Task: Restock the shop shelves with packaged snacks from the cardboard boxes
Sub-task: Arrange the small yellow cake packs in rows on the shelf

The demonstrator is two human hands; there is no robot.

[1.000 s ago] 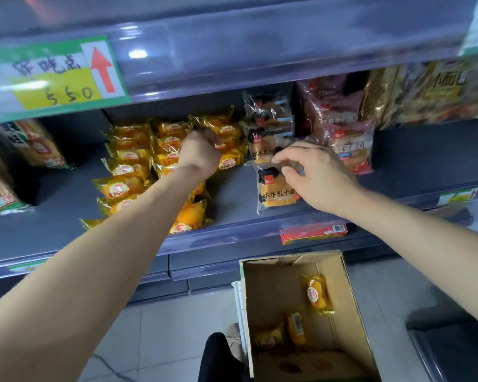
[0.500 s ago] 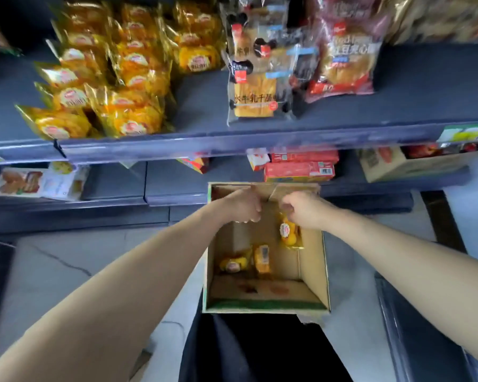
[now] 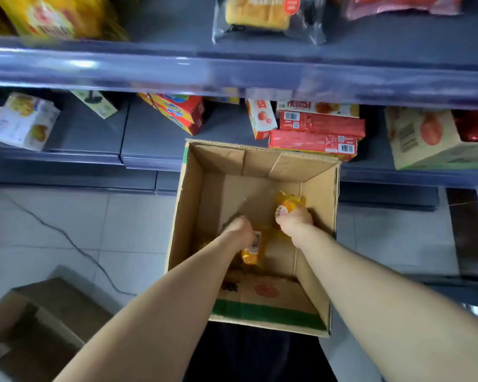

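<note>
An open cardboard box (image 3: 189, 205) stands on the floor in front of the shelves. Both my hands are down inside it. My right hand (image 3: 295, 220) grips a yellow snack packet (image 3: 287, 205) with a red and white label. My left hand (image 3: 239, 231) is curled over another yellow packet (image 3: 253, 250) with a barcode, lying on the box bottom; its fingers are hidden. More yellow packets (image 3: 53, 16) lie on the shelf above at the upper left.
A shelf edge (image 3: 232, 75) runs across above the box. The lower shelf holds red boxes (image 3: 315, 133), white boxes (image 3: 20, 121) and a carton (image 3: 425, 139). A second cardboard box (image 3: 39, 323) sits on the tiled floor at the lower left.
Both hands left the upper shelf, came down to the box rim, then reached to its bottom. My right hand has taken hold of a yellow packet; my view tilted downward.
</note>
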